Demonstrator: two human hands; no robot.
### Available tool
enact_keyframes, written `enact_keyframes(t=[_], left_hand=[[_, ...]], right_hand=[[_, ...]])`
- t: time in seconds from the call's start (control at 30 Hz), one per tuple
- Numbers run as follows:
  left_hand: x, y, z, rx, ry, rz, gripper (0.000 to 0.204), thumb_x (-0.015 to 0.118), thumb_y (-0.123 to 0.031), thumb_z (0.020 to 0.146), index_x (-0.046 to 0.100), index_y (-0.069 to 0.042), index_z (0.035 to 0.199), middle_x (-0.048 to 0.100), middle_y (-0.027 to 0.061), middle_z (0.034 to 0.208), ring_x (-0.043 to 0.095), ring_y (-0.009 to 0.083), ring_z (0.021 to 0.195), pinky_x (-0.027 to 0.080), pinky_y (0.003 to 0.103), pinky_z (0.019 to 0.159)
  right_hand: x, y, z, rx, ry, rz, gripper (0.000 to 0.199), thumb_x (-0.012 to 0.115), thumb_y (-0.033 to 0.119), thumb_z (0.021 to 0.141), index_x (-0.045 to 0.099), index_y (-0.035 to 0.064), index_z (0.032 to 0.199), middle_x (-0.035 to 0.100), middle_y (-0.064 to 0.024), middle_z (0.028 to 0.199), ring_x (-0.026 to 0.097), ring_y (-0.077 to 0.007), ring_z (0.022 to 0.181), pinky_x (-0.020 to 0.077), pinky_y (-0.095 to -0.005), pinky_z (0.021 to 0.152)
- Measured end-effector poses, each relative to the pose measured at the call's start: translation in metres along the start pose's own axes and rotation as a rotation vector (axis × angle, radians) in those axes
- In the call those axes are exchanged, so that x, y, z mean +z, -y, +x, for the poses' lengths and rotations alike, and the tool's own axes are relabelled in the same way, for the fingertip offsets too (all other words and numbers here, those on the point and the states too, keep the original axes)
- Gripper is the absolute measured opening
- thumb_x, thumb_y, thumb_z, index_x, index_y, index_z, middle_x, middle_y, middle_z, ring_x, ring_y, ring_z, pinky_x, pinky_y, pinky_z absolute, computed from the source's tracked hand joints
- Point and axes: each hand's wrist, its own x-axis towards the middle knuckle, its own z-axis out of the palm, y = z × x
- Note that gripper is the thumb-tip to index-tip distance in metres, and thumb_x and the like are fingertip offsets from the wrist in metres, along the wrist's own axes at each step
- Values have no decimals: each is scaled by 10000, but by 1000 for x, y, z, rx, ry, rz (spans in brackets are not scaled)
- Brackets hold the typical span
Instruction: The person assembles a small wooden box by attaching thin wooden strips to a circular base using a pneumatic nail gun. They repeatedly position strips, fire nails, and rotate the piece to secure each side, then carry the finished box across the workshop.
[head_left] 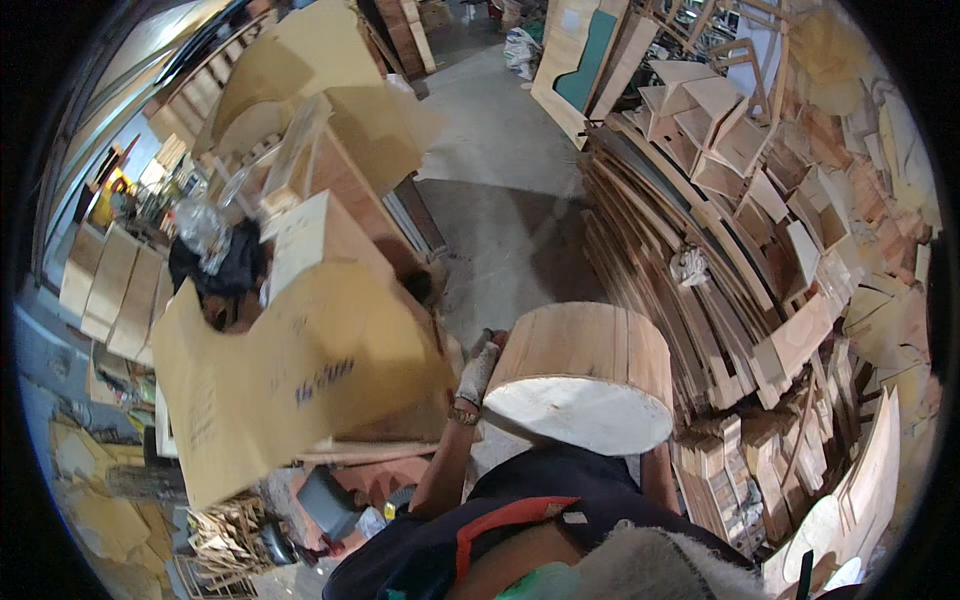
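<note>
A round wooden drum [590, 345], with staved sides and a pale flat face, is held in front of my body, tilted so that the face shows toward me. My left hand [481, 372], in a light knitted work glove with a bracelet at the wrist, grips its left side. My right forearm [657, 478] reaches up to the drum's lower right edge. The right hand itself is hidden behind the drum, so its fingers cannot be seen.
Close on the left stand large yellowish curved sheets [300, 375] and a wooden box [325, 240]. Stacked long boards [680, 250] and small wood blocks [740, 465] line the right. Between them a grey concrete floor [480, 150] runs ahead. A wood-scrap pile [235, 535] lies lower left.
</note>
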Motion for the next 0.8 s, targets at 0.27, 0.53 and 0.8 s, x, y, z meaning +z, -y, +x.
enact_keyframes(t=[0.27,0.53,0.8], left_hand=[[-74,-44,214,285,-212,347,301,511,-267,1110,650,-51,1266,655,91,1281,646,191,1086,541,368,953],[-89,-55,338,167,-455,-366,379,482,-346,1108,662,-57,1273,678,71,1220,640,182,1044,536,363,927],[-134,-154,628,161,-300,-58,411,482,-369,1101,658,-48,1286,691,62,1189,642,188,1031,536,374,909]], right_hand=[[241,99,238,100,199,-143,529,391,447,1119,589,33,1381,689,-155,1310,659,-305,1175,523,-453,1044],[454,115,496,124,438,-426,489,366,396,1132,574,46,1403,692,-146,1310,655,-282,1200,516,-450,1034],[597,171,685,205,237,-307,563,403,469,1110,590,46,1431,689,-144,1324,667,-293,1166,536,-467,1017]])
